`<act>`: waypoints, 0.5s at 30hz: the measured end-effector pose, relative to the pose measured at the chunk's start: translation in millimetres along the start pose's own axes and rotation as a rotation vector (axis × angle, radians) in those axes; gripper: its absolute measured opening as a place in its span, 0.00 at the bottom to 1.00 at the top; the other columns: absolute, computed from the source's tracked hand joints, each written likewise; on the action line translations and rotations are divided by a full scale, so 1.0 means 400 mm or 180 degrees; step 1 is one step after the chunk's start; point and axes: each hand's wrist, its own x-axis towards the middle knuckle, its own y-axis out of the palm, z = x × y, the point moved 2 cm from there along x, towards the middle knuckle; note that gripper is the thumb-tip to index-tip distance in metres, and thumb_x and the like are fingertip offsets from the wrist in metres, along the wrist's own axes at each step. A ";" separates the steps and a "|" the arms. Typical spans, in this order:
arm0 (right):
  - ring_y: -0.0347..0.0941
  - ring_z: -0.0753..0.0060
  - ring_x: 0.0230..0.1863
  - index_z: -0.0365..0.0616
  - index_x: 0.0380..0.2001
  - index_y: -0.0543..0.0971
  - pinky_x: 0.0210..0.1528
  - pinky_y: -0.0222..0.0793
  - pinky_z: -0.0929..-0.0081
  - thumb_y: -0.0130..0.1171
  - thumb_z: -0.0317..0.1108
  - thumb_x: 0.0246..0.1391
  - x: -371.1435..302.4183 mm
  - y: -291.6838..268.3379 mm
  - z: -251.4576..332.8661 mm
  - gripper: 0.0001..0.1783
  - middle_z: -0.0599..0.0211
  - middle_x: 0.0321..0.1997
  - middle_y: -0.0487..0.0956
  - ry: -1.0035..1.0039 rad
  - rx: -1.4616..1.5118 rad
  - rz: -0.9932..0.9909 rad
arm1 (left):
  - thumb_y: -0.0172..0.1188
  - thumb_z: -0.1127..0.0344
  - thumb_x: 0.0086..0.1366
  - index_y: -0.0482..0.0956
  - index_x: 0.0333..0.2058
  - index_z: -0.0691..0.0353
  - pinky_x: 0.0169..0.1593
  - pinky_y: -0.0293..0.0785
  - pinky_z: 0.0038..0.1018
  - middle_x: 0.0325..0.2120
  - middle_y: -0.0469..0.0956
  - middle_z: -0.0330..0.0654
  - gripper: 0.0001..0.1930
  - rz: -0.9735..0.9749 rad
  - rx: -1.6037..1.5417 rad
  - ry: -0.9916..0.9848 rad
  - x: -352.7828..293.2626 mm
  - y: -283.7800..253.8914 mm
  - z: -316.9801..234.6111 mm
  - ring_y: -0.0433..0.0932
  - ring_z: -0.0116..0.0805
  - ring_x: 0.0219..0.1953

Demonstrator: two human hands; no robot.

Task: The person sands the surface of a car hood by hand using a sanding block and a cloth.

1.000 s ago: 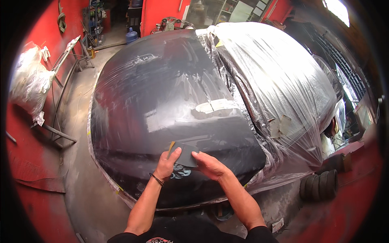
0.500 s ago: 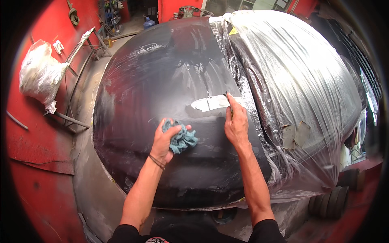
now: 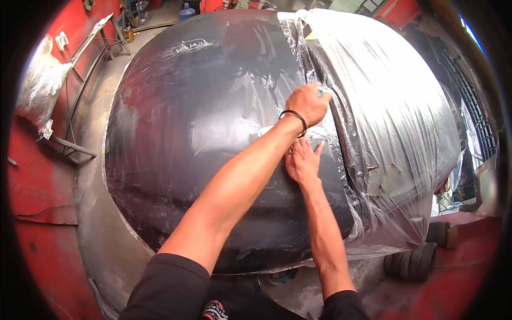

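Observation:
A dark car hood [image 3: 160, 144] curves out in front of me, with streaks of wet sheen on it. My left hand [image 3: 308, 104] has its fingers closed round a teal rag [image 3: 322, 90], of which only a small bit shows. It is raised near the plastic's edge, its forearm crossing above the hood. Just below its wrist, my right hand [image 3: 304, 160] presses palm-down on the hood. A sliver of something brownish shows by its thumb side; the rest is hidden under the fingers. Part of a white patch [image 3: 265, 130] shows left of the hands.
Clear plastic sheeting [image 3: 394, 101] drapes over the car on the right. At the left wall stand a metal rack [image 3: 80, 148] and a white plastic bundle [image 3: 40, 90]. Stacked dark round things [image 3: 410, 262] lie at the lower right. A blue water jug [image 3: 186, 12] stands at the back.
My left hand has swung right and forward with the rag, over the white patch. My right hand has come down slightly and turned palm-down onto the hood. The view has shifted a little.

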 end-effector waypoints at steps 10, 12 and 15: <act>0.53 0.58 0.88 0.52 0.82 0.62 0.82 0.32 0.15 0.40 0.53 0.82 -0.006 -0.012 -0.008 0.33 0.64 0.87 0.62 0.0422 -0.0181 0.0359 | 0.67 0.58 0.78 0.79 0.49 0.61 0.40 0.79 0.34 0.29 0.81 0.40 0.13 -0.1510 -0.0040 -0.0456 -0.388 -0.503 0.378 0.80 0.30 0.32; 0.53 0.61 0.88 0.55 0.82 0.62 0.82 0.32 0.15 0.39 0.53 0.83 -0.027 -0.014 0.041 0.33 0.66 0.87 0.63 -0.0182 -0.0158 0.0428 | 0.67 0.57 0.77 0.78 0.56 0.59 0.48 0.79 0.36 0.38 0.82 0.44 0.17 -0.1737 0.0468 -0.0397 -0.485 -0.621 0.420 0.82 0.36 0.40; 0.54 0.63 0.88 0.57 0.83 0.62 0.82 0.32 0.15 0.39 0.52 0.83 0.015 -0.058 -0.026 0.32 0.68 0.86 0.64 0.0238 -0.0238 0.0553 | 0.70 0.56 0.74 0.73 0.65 0.59 0.66 0.71 0.46 0.56 0.78 0.51 0.27 -0.1700 0.1429 -0.0376 -0.600 -0.723 0.479 0.78 0.51 0.60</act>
